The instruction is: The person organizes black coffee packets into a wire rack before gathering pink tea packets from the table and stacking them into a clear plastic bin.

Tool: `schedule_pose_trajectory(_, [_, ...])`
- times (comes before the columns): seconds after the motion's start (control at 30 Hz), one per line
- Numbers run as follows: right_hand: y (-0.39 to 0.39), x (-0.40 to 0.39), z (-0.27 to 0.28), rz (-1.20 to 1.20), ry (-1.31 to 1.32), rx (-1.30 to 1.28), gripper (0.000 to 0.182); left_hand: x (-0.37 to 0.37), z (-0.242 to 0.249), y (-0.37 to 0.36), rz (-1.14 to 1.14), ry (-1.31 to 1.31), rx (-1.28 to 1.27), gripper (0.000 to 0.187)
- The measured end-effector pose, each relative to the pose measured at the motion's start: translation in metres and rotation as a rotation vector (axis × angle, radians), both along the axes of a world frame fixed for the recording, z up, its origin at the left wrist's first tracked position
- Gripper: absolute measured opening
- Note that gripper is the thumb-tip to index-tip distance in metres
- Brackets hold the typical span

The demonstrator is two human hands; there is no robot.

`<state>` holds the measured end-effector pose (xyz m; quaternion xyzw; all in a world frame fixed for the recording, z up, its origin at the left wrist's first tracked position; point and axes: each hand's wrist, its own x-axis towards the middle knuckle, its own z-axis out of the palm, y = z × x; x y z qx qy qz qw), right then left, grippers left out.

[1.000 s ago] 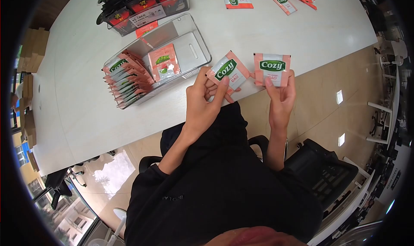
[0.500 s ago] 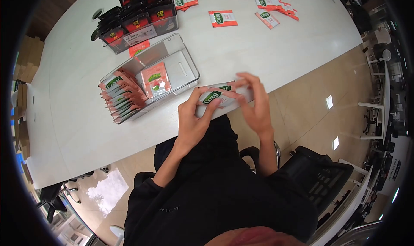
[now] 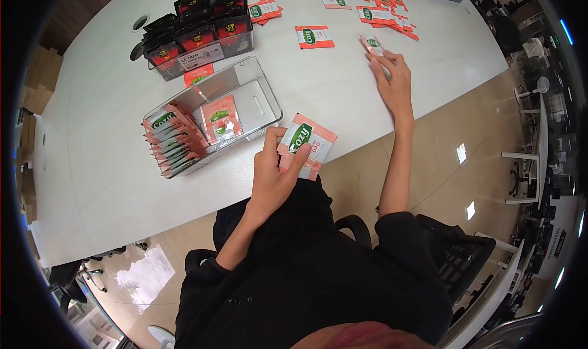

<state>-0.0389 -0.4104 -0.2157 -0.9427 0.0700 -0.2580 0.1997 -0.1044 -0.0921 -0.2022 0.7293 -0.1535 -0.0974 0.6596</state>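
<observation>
My left hand (image 3: 275, 168) pinches a few overlapping pink and white Cozy tea sachets (image 3: 311, 139) between thumb and fingers, just off the table's near edge. Out to the right, my right hand (image 3: 394, 82) reaches over the table with fingers extended, the tips on the near end of a single Cozy sachet (image 3: 371, 43). Left of my left hand stands a clear plastic bin (image 3: 260, 95). A row of upright sachets (image 3: 174, 138) fills its left end, and other sachets (image 3: 221, 117) lie flat in its middle.
Behind the bin, a second clear box (image 3: 211, 56) holds black and red G7 packets (image 3: 197, 37). A red sachet (image 3: 199, 73) lies between the two containers. More Cozy sachets (image 3: 315, 37) are scattered across the far table, several overlapping at the right (image 3: 383, 15). A black chair (image 3: 459, 251) stands at my right.
My right hand has left the held sachets and moved far right to the loose sachet. My left hand keeps its sachets, now turned with the printed face up.
</observation>
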Motion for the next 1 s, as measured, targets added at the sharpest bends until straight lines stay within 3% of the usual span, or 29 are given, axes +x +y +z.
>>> schedule_pose_trajectory(0.23, [0.055, -0.044, -0.002, 0.12, -0.163, 0.127, 0.016, -0.001, -0.011, -0.005, 0.024, -0.085, -0.071, 0.029])
schedule_pose_trajectory(0.4, [0.105, -0.067, -0.001, -0.127, -0.232, 0.287, 0.021, 0.0, -0.004, -0.004, -0.012, -0.045, -0.016, 0.035])
schedule_pose_trajectory(0.53, [0.127, -0.067, -0.02, 0.022, -0.395, 0.203, 0.027, 0.002, -0.007, -0.009, 0.025, -0.071, -0.015, 0.036])
schedule_pose_trajectory(0.63, [0.133, -0.069, -0.01, -0.032, -0.313, 0.29, 0.024, 0.007, -0.005, -0.015, 0.029, -0.09, 0.048, 0.036])
schedule_pose_trajectory(0.7, [0.125, -0.071, 0.0, -0.037, -0.113, 0.247, 0.029, 0.012, -0.002, -0.018, 0.047, -0.332, 0.239, 0.033])
schedule_pose_trajectory(0.83, [0.114, -0.067, 0.014, 0.035, -0.121, 0.077, 0.042, 0.022, 0.003, -0.021, 0.014, -0.4, 0.376, 0.031])
schedule_pose_trajectory(0.9, [0.114, -0.072, 0.023, 0.101, 0.036, 0.161, 0.056, 0.025, -0.007, -0.022, 0.032, -0.576, 0.452, 0.031])
schedule_pose_trajectory(0.93, [0.115, -0.075, 0.025, 0.106, 0.033, 0.163, 0.056, 0.025, -0.009, -0.021, 0.036, -0.579, 0.455, 0.031])
schedule_pose_trajectory(1.0, [0.115, -0.083, 0.028, 0.162, 0.199, 0.415, 0.052, 0.021, -0.01, -0.021, 0.046, -0.594, 0.432, 0.029])
